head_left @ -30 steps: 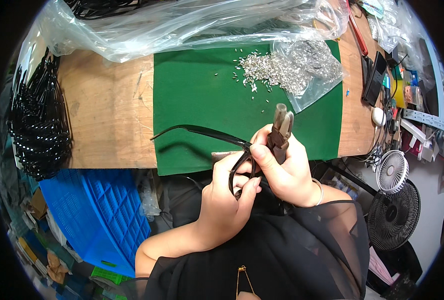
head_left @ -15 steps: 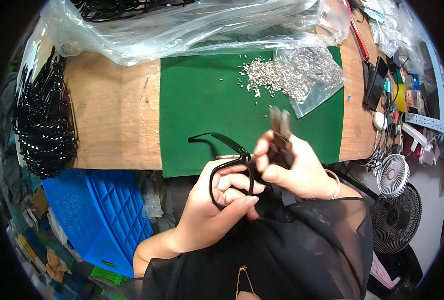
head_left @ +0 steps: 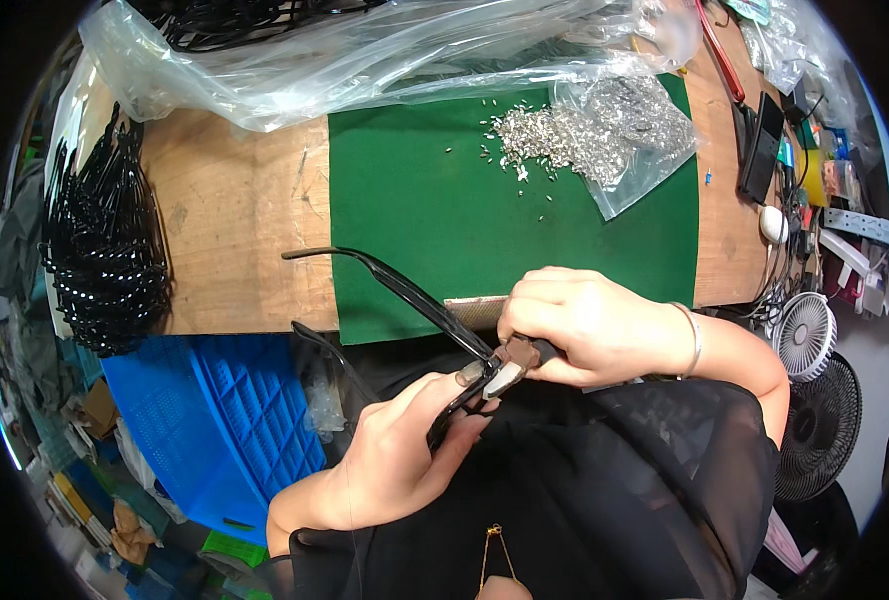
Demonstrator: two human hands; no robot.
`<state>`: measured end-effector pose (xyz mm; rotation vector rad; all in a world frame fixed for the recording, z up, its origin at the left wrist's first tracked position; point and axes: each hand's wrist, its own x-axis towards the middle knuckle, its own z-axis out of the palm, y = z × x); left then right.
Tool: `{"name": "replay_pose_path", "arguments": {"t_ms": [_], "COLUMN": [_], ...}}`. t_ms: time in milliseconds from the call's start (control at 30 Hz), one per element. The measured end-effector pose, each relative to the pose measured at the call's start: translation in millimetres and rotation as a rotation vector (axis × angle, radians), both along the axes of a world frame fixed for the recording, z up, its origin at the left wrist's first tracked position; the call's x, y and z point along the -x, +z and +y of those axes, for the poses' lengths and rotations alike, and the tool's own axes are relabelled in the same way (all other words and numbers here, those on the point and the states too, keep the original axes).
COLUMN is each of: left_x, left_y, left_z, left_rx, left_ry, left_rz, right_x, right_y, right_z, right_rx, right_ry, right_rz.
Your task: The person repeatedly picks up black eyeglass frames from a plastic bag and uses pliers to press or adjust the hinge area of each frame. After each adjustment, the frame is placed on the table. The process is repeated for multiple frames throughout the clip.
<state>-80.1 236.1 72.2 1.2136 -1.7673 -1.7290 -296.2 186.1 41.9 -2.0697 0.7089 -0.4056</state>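
My left hand [head_left: 399, 450] is closed around the front of a black eyeglass frame [head_left: 419, 300], whose two temples stretch out to the upper left. In my right hand [head_left: 589, 325] is a pair of pliers [head_left: 512, 362]; the fingers wrap its handles, which are mostly hidden. The metal jaws lie against the corner of the frame where a temple meets the front. Whether they grip a small part there, I cannot make out. Beyond the hands, small silvery metal pieces [head_left: 534, 140] are heaped on a green mat [head_left: 414, 210], partly spilling from a clear bag [head_left: 639, 150].
Many black glasses frames [head_left: 109, 250] are stacked at the table's left end. Clear plastic sheeting [head_left: 364, 70] lies across the back. A blue crate [head_left: 224, 420] stands below the table at left. To the right are a phone [head_left: 761, 150], cables and two fans [head_left: 802, 338].
The pliers have come down from above the mat onto the frame's corner. My left hand has turned the frame, so its temples now point up and left.
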Motion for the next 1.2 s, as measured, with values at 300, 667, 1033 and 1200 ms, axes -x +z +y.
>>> {"name": "replay_pose_path", "arguments": {"t_ms": [300, 667, 1033, 1200], "left_x": [0.7, -88.2, 38.3, 15.3], "left_y": [-17.2, -40.5, 66.3, 97.9], "left_z": [-19.3, -131.7, -289.3, -209.1], "left_rx": [-0.268, 0.544, 1.322, 0.441], "left_ry": [0.072, -0.174, 0.437, 0.372], "left_rz": [0.202, -0.640, -0.291, 0.357], "right_x": [2.8, 33.4, 41.4, 34.2], "right_y": [-11.7, -28.4, -31.0, -28.4], "right_z": [0.1, 5.7, 19.2, 14.7], "right_rx": [0.072, -0.096, 0.025, 0.218], "right_ry": [-0.165, -0.459, -0.382, -0.465], "right_rz": [0.007, 0.055, 0.082, 0.322]}}
